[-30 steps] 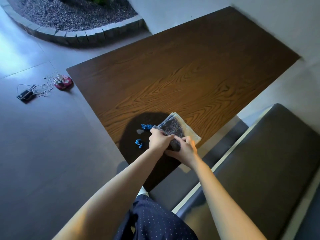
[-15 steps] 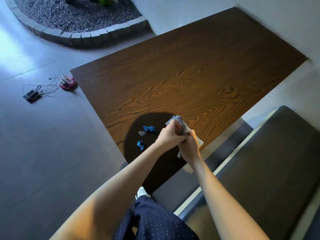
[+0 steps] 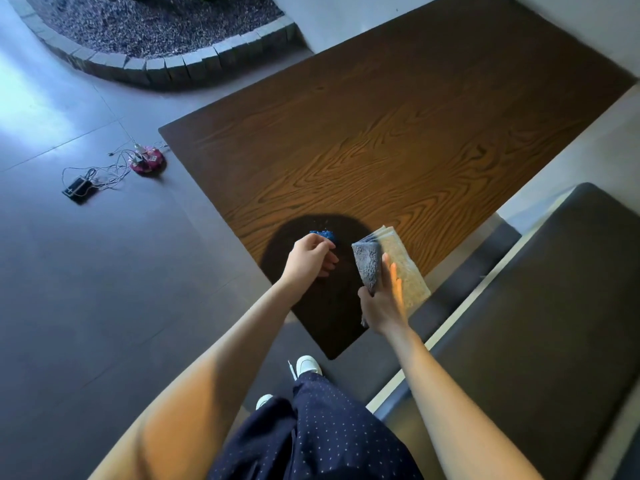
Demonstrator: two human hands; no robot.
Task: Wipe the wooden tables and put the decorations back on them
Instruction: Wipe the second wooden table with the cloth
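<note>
Your tabletop (image 3: 398, 133) is bare wood across most of its span. At its near corner your right hand (image 3: 382, 299) grips the folded cloth (image 3: 391, 261), soft and limp, so likely best held flat under the palm. Your left hand (image 3: 310, 259) curls over the small blue decorations (image 3: 322, 233); whether it pinches one, you cannot tell. They look light and probably fragile: lift them from the sides.

Folded grey cloth (image 3: 388, 263) & blue decoration (image 3: 322, 233) on brown wooden table (image 3: 398, 133).
</note>
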